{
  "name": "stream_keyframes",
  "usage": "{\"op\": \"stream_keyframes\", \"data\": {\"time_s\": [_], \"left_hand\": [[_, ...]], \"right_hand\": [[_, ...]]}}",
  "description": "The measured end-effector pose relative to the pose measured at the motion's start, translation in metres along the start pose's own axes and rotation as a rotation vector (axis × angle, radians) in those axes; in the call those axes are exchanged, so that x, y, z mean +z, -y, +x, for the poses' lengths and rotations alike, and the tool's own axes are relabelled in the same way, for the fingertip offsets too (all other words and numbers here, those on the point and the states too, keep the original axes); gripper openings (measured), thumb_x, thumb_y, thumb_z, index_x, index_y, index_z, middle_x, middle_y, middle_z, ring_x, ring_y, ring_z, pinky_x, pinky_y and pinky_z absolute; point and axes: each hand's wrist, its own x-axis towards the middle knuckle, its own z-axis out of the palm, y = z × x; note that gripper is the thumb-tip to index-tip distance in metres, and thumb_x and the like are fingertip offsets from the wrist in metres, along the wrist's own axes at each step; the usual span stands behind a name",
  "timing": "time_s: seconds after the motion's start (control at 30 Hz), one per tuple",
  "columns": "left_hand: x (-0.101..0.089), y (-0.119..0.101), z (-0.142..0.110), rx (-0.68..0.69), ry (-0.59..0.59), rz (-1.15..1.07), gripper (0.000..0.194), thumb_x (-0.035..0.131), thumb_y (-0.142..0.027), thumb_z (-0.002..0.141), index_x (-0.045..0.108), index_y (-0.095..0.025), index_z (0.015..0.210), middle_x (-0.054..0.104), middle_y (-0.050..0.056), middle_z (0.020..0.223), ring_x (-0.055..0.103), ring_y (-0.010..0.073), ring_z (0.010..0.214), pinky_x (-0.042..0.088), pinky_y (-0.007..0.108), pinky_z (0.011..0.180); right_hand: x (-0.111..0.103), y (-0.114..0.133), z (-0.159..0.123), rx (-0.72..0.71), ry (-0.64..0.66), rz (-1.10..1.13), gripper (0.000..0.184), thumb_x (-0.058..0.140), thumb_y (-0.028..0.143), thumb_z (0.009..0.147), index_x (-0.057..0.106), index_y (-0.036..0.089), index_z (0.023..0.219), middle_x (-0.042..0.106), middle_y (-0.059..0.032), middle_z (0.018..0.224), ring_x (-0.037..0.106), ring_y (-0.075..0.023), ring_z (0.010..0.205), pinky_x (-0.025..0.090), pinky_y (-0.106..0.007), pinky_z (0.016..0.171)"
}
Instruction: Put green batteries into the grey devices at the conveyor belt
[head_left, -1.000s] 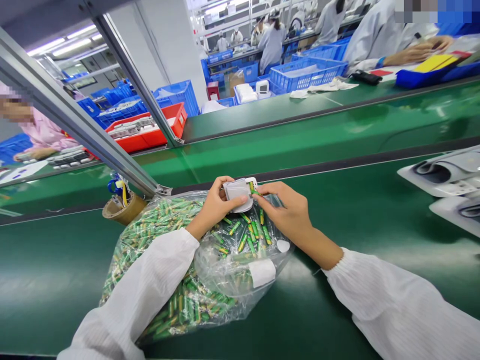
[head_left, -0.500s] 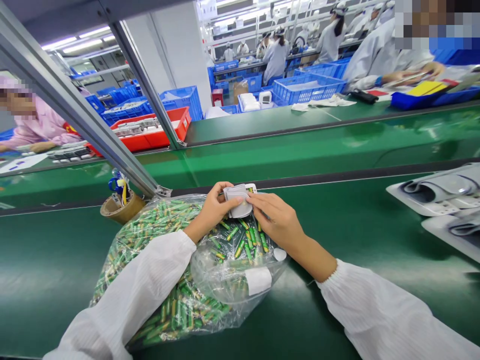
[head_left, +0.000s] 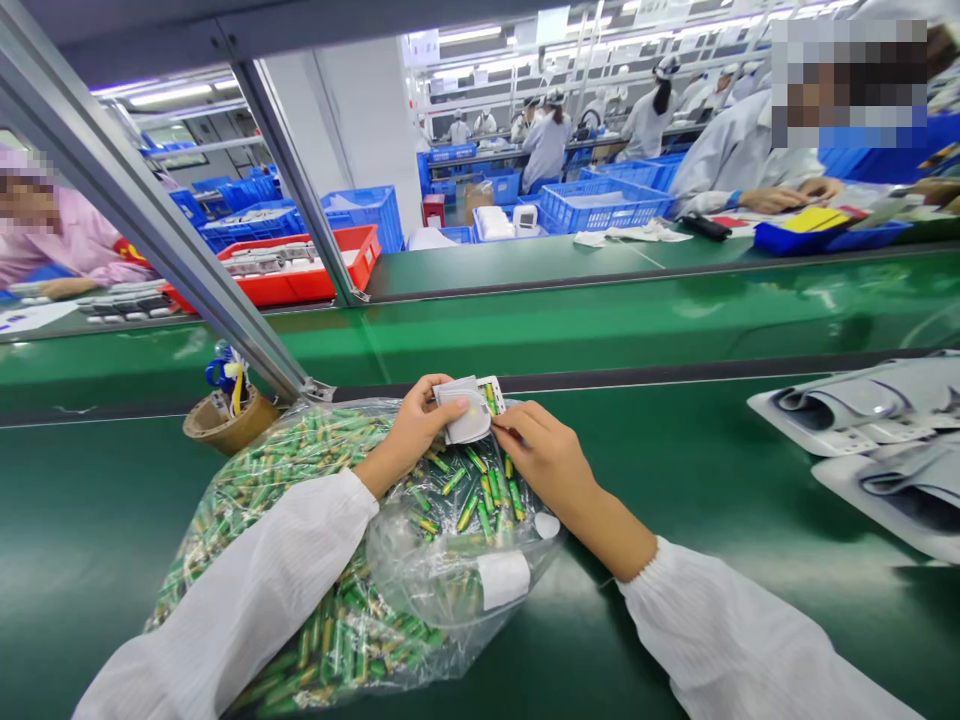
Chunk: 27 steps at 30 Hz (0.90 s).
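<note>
My left hand [head_left: 411,428] is closed around a small white device with a folded light-grey cuff [head_left: 466,412], its thumb lying over the cuff. Green batteries [head_left: 490,396] show in the open compartment on the device's right side. At the compartment's lower end are the pinched fingertips of my right hand [head_left: 541,448]; what they hold, if anything, is hidden. Below both hands lies a big clear plastic bag [head_left: 420,570] filled with green-and-gold batteries [head_left: 330,440]. Several loose batteries [head_left: 486,492] lie at its opening, near a white label [head_left: 504,580].
A brown round holder [head_left: 225,425] with scissors stands by the metal post [head_left: 289,180]. White devices with rolled grey cuffs [head_left: 862,400] lie on the green bench at right. Beyond the green divider are a red tray [head_left: 300,285], blue crates [head_left: 600,205] and co-workers [head_left: 750,150].
The device has turned in my left hand, so more of its battery compartment shows. My right fingertips have shifted from the cuff's edge down to the compartment's lower end. The view has shifted slightly.
</note>
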Motion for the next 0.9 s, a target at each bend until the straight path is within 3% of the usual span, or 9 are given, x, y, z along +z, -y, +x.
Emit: {"op": "stream_keyframes", "data": {"time_s": [0.27, 0.37, 0.5, 0.6, 0.8, 0.9], "left_hand": [[0.0, 0.0, -0.002, 0.002, 0.023, 0.028, 0.076, 0.095, -0.058, 0.062, 0.055, -0.017, 0.111, 0.066, 0.003, 0.099, 0.062, 0.014, 0.084, 0.053, 0.023, 0.073], [-0.001, 0.0, -0.002, 0.039, 0.046, 0.049, 0.07, 0.093, -0.058, 0.066, 0.055, -0.018, 0.11, 0.064, 0.002, 0.095, 0.06, 0.0136, 0.08, 0.05, 0.022, 0.07], [-0.002, 0.0, -0.002, 0.087, 0.094, 0.07, 0.066, 0.091, -0.058, 0.067, 0.056, -0.019, 0.107, 0.061, 0.001, 0.093, 0.058, 0.0138, 0.08, 0.049, 0.022, 0.07], [-0.003, -0.001, -0.002, 0.083, 0.113, 0.069, 0.067, 0.091, -0.06, 0.066, 0.057, -0.019, 0.106, 0.059, 0.001, 0.092, 0.055, 0.0129, 0.079, 0.048, 0.022, 0.072], [-0.003, -0.007, -0.003, 0.079, 0.177, 0.088, 0.065, 0.092, -0.058, 0.065, 0.058, -0.018, 0.105, 0.059, 0.001, 0.091, 0.055, 0.0125, 0.076, 0.047, 0.022, 0.068], [-0.002, -0.009, -0.005, 0.078, 0.256, 0.129, 0.063, 0.095, -0.049, 0.062, 0.057, -0.018, 0.101, 0.061, 0.002, 0.091, 0.056, 0.0128, 0.075, 0.048, 0.022, 0.066]], "right_hand": [[-0.001, 0.001, -0.001, 0.084, -0.001, 0.005, 0.014, 0.06, 0.019, 0.103, 0.073, 0.017, 0.106, 0.065, -0.008, 0.098, 0.064, -0.0143, 0.091, 0.059, -0.031, 0.08], [0.001, 0.001, -0.003, 0.263, -0.045, 0.137, 0.027, 0.063, 0.024, 0.1, 0.071, 0.018, 0.125, 0.061, -0.0124, 0.118, 0.066, -0.014, 0.097, 0.063, -0.029, 0.079], [0.01, -0.001, -0.008, 0.57, 0.06, 0.546, 0.062, 0.065, 0.034, 0.096, 0.047, 0.016, 0.153, 0.064, -0.0167, 0.133, 0.072, -0.0163, 0.103, 0.067, -0.031, 0.085], [0.014, -0.001, -0.008, 0.718, 0.103, 0.768, 0.059, 0.067, 0.04, 0.093, 0.053, 0.013, 0.142, 0.07, -0.0167, 0.124, 0.074, -0.0171, 0.098, 0.066, -0.031, 0.088], [0.012, 0.001, 0.002, 0.886, 0.018, 0.831, 0.049, 0.076, 0.036, 0.074, 0.061, 0.013, 0.114, 0.074, -0.0117, 0.103, 0.07, -0.0149, 0.08, 0.056, -0.022, 0.063], [0.012, 0.0, 0.004, 0.966, 0.001, 0.831, 0.043, 0.071, 0.031, 0.067, 0.06, 0.013, 0.105, 0.073, -0.0097, 0.097, 0.068, -0.0145, 0.076, 0.054, -0.022, 0.062]]}}
